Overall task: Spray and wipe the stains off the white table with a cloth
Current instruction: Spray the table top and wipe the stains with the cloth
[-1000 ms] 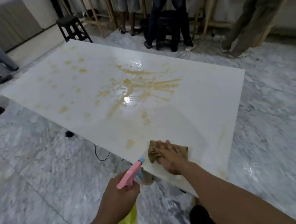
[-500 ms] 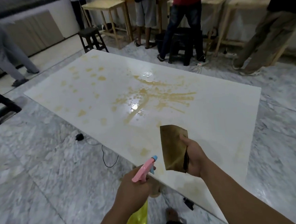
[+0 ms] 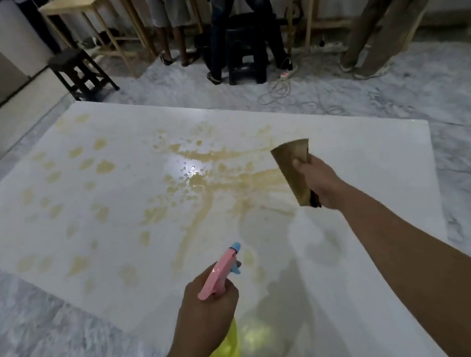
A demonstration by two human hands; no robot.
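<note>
The white table (image 3: pixel 366 152) fills the middle of the view. Wet yellow-brown stains (image 3: pixel 200 175) spread across its centre, with several drier blotches to the left. My left hand (image 3: pixel 207 311) grips a spray bottle (image 3: pixel 221 274) with a pink trigger head, blue nozzle and yellow body, held over the near edge and pointing toward the stains. My right hand (image 3: pixel 316 178) holds a brown cloth (image 3: pixel 295 168) lifted above the table's right side, hanging clear of the surface.
A dark stool (image 3: pixel 79 75) stands past the far left corner, another dark stool (image 3: pixel 247 52) further back. Several people's legs (image 3: pixel 246 24) and wooden table frames (image 3: pixel 101 26) line the far side. Cables (image 3: pixel 286 91) lie on the marble floor.
My right hand lifted the cloth off the near table edge and carried it up and right over the table. The view moved closer over the table; the spray bottle now points at the stains.
</note>
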